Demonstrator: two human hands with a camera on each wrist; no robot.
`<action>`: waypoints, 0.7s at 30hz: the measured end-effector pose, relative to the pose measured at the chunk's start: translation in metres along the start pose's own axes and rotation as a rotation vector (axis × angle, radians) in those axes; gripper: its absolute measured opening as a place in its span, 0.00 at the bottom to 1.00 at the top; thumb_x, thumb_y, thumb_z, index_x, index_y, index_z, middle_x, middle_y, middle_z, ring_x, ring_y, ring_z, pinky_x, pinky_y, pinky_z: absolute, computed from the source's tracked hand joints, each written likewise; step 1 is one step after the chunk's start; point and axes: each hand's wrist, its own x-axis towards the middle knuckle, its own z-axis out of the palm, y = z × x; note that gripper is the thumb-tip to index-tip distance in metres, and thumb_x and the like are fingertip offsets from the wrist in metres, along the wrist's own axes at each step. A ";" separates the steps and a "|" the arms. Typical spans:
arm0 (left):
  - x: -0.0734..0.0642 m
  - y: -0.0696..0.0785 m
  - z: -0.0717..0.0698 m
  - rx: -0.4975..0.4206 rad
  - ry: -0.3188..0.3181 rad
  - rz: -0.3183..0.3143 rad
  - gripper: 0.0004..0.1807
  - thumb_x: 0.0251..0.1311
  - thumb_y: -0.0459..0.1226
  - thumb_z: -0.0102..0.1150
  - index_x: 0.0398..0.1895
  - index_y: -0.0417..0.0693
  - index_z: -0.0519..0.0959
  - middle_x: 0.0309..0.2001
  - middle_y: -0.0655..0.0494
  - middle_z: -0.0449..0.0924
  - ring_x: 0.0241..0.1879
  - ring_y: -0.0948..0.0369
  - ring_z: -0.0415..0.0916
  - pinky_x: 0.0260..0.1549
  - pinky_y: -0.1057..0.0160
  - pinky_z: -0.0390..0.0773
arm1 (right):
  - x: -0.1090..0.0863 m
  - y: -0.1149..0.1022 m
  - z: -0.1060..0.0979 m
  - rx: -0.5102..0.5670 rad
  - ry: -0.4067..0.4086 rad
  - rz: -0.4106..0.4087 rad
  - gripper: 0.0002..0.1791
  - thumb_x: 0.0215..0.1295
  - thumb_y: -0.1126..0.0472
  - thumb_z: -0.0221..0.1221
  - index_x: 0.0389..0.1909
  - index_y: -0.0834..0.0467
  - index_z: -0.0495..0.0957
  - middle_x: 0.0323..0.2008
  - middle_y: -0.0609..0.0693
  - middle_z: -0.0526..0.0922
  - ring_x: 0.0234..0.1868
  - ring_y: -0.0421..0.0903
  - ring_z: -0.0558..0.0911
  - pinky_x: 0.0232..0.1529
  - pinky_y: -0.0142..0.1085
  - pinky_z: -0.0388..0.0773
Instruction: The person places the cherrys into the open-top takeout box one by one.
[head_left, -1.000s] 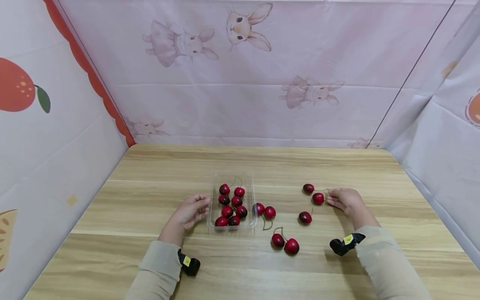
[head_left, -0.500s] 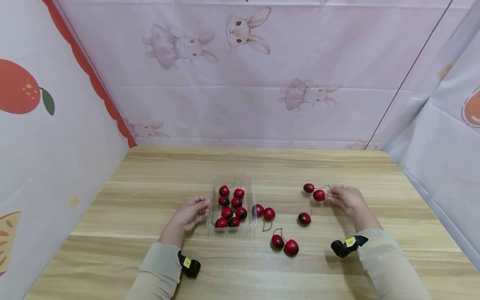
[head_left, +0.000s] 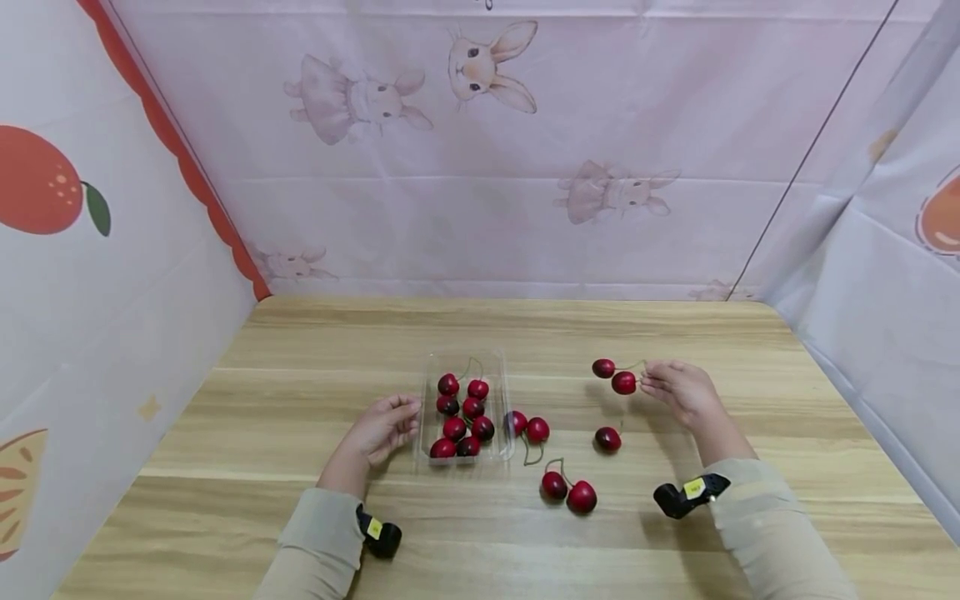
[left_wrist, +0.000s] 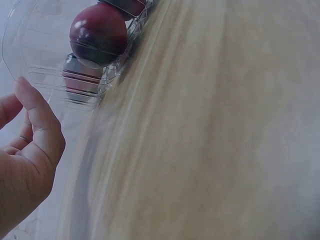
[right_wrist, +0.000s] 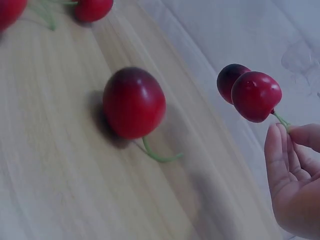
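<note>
My left hand [head_left: 378, 431] pinches the left rim of a clear plastic box [head_left: 495, 367], which stands on the table with several red cherries [head_left: 454, 428] inside. In the left wrist view, finger and thumb [left_wrist: 37, 107] meet at the box's edge. My right hand [head_left: 686, 396] pinches the green stems of a cherry pair [head_left: 623, 383]. In the right wrist view that cherry pair [right_wrist: 256, 97] hangs off the fingertips, above the table. A single cherry [head_left: 607, 440] with a stem lies on the table below it.
A stemmed cherry pair [head_left: 537, 430] lies against the box's right side. Nearer the front, another joined pair [head_left: 581, 497] rests on the wooden table [head_left: 337, 333]. A printed cloth wall [head_left: 487, 208] stands behind the table, with others at both sides.
My right hand has lifted the cherry pair by its stems and carried it slightly left. The left hand stays at the box, which has not moved on the table.
</note>
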 end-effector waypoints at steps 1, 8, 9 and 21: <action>0.000 0.000 0.000 0.000 0.002 -0.002 0.03 0.57 0.33 0.50 0.32 0.42 0.69 0.25 0.56 0.70 0.24 0.66 0.68 0.27 0.71 0.73 | 0.000 0.000 0.002 0.004 0.000 -0.002 0.08 0.59 0.72 0.49 0.27 0.61 0.75 0.25 0.51 0.78 0.29 0.44 0.79 0.39 0.33 0.75; -0.001 0.001 0.000 0.000 -0.008 0.003 0.03 0.58 0.33 0.49 0.32 0.43 0.69 0.25 0.56 0.70 0.24 0.66 0.68 0.27 0.72 0.73 | -0.002 -0.001 0.015 0.020 -0.019 -0.022 0.12 0.59 0.73 0.48 0.23 0.59 0.77 0.23 0.50 0.78 0.28 0.43 0.79 0.38 0.33 0.75; -0.001 0.001 0.000 -0.001 -0.008 0.004 0.03 0.58 0.33 0.49 0.32 0.42 0.69 0.25 0.56 0.70 0.24 0.66 0.68 0.27 0.72 0.73 | -0.002 -0.001 0.017 0.016 -0.022 -0.025 0.12 0.59 0.73 0.48 0.23 0.59 0.77 0.23 0.50 0.78 0.28 0.43 0.79 0.38 0.33 0.75; 0.000 0.000 0.001 -0.001 0.000 0.001 0.02 0.58 0.31 0.49 0.33 0.41 0.68 0.25 0.56 0.70 0.24 0.65 0.69 0.27 0.71 0.73 | 0.000 0.006 0.035 -0.012 -0.025 -0.016 0.09 0.60 0.70 0.49 0.25 0.59 0.76 0.24 0.50 0.78 0.29 0.43 0.78 0.38 0.33 0.75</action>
